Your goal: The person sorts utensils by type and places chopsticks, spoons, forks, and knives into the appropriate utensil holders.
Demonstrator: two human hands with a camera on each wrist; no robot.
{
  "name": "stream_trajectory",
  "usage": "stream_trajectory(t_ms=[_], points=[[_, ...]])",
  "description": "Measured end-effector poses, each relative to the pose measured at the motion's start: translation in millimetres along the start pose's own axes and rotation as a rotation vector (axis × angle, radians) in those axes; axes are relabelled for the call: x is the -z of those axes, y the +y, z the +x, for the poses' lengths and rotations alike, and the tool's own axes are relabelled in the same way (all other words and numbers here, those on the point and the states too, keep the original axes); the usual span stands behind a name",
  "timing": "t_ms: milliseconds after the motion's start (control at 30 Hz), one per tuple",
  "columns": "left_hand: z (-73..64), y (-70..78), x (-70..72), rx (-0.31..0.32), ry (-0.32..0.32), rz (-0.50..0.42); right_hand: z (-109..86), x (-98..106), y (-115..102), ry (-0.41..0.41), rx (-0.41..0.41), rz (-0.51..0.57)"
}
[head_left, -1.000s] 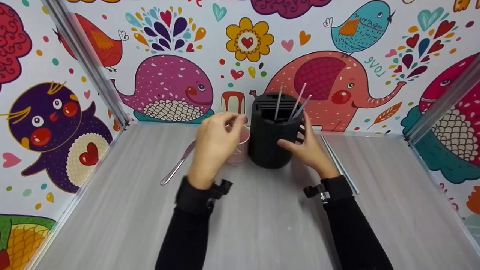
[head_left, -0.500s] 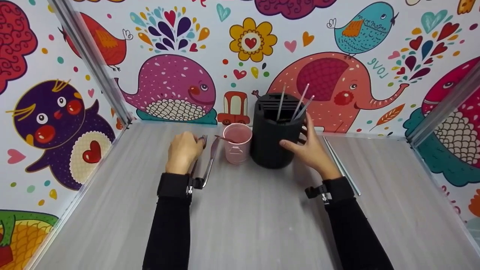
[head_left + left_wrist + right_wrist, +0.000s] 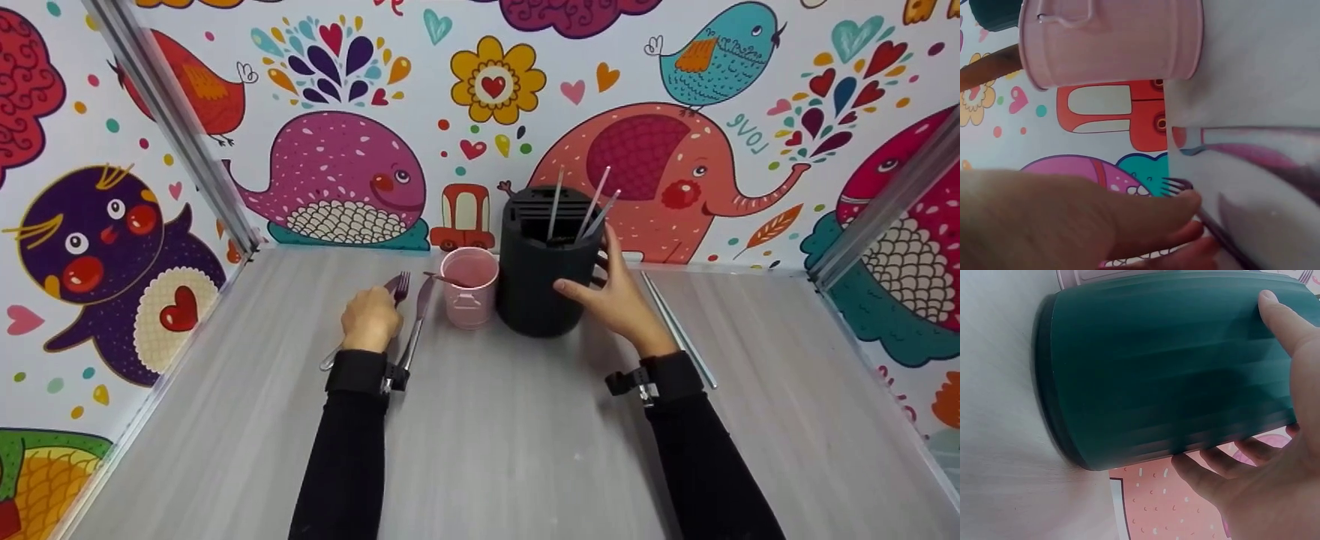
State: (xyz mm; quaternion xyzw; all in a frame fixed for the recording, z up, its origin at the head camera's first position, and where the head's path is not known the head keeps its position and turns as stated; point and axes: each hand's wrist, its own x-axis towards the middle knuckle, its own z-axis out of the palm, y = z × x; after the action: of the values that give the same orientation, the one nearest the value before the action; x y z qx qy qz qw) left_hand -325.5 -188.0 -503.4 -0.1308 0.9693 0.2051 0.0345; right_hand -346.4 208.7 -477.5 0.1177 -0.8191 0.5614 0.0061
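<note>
My left hand (image 3: 371,316) pinches a fork (image 3: 1188,194) between thumb and fingers near its neck, low over the table; the tines (image 3: 403,283) point toward the back wall. Just right of it lies a table knife (image 3: 421,315). Another piece of cutlery is partly hidden under the hand, its handle end (image 3: 327,364) showing at left. My right hand (image 3: 619,300) grips the side of a black utensil holder (image 3: 538,289), thumb at the front and fingers around the far side. Several thin metal sticks (image 3: 592,206) stand in the holder. It looks dark green in the right wrist view (image 3: 1168,371).
A pink cup (image 3: 470,300), with a thin brown handle (image 3: 991,67) sticking out over its rim, stands directly left of the holder. Two metal chopsticks (image 3: 679,330) lie to the right of my right hand. Printed walls (image 3: 337,180) enclose the table (image 3: 510,450) at back and sides.
My left hand has moved from over the pink cup left and down to the cutlery, then slightly nearer me. A handle now shows over the cup's rim. My right hand stays on the holder.
</note>
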Motion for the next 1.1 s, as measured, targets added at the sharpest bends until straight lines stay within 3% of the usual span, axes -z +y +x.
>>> stream_trajectory(t_ms=[100, 133, 333, 367, 567, 633, 800, 967, 1100], points=[[1.6, 0.4, -4.7, -0.008, 0.062, -0.028, 0.2, 0, 1, 0.002, 0.003, 0.004], [-9.5, 8.4, 4.8, 0.001, 0.065, -0.033, 0.7, 0, 1, 0.001, 0.004, 0.005], [-12.2, 9.5, 2.2, -0.016, 0.062, -0.030, 1.7, -2, 0, 0.002, 0.010, 0.007], [-6.9, 5.3, -3.5, -0.033, 0.077, -0.028, 1.6, -2, 0, 0.002, 0.010, 0.008], [-4.2, 8.5, -5.2, -0.025, 0.034, -0.045, 0.7, -1, 1, 0.006, 0.020, 0.014], [-7.9, 14.0, -0.9, -0.005, -0.008, -0.052, 0.2, -1, 1, 0.006, 0.022, 0.011], [-7.2, 18.8, 2.0, -0.049, -0.007, -0.098, 0.2, -1, 2, 0.006, 0.019, 0.004], [-8.7, 28.3, 14.6, -0.147, 0.122, -0.310, 0.7, -1, 1, 0.004, 0.025, 0.007], [-14.2, 36.9, 30.1, -0.269, 0.277, -0.444, 1.2, 0, 0, 0.000, 0.017, 0.005]])
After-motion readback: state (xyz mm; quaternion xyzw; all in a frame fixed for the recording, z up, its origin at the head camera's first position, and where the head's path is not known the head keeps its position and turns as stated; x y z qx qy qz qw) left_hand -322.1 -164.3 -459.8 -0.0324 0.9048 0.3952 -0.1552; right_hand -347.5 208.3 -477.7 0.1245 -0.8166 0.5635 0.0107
